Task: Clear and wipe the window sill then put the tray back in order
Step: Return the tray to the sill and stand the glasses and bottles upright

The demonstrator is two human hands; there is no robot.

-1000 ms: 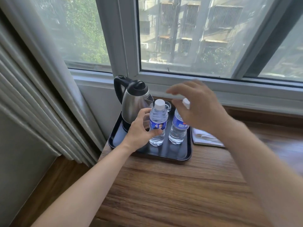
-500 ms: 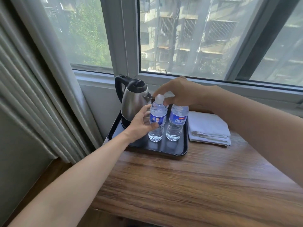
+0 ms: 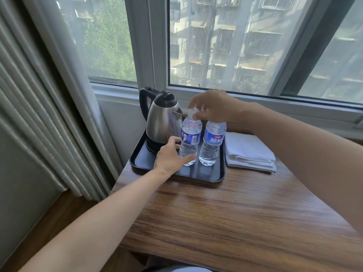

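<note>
So the big thing here is the wooden sill [image 3: 225, 213], a wide plank under the window, and it's mostly bare, which makes me think the wiping part is probably done. At its far left end, right up against the curtain [image 3: 49, 114], sits the black tray [image 3: 206, 174], tucked into the corner, I'd guess so it's out of the way.

On the tray, the steel kettle [image 3: 162, 124] takes the back left spot with its spout facing right. Makes sense: tallest thing at the back, bottles up front where you can grab them.

Just right of the tray, off it, is a folded white towel [image 3: 249, 152] lying flat on the wood. Could be the wiping cloth parked there, can't say for sure.

Then two water bottles stand upright side by side. The left bottle [image 3: 189, 142] is getting all the attention: the left hand [image 3: 170, 157] has its thumb and fingers curled round the lower body, steadying it, while the right hand [image 3: 214, 107] pinches its white cap with the fingertips from above. Looks like squaring it up next to the right bottle [image 3: 213, 144], whose cap is hidden under that hand. Labels both face forward, so it's final tidy-up stage I reckon.
</note>
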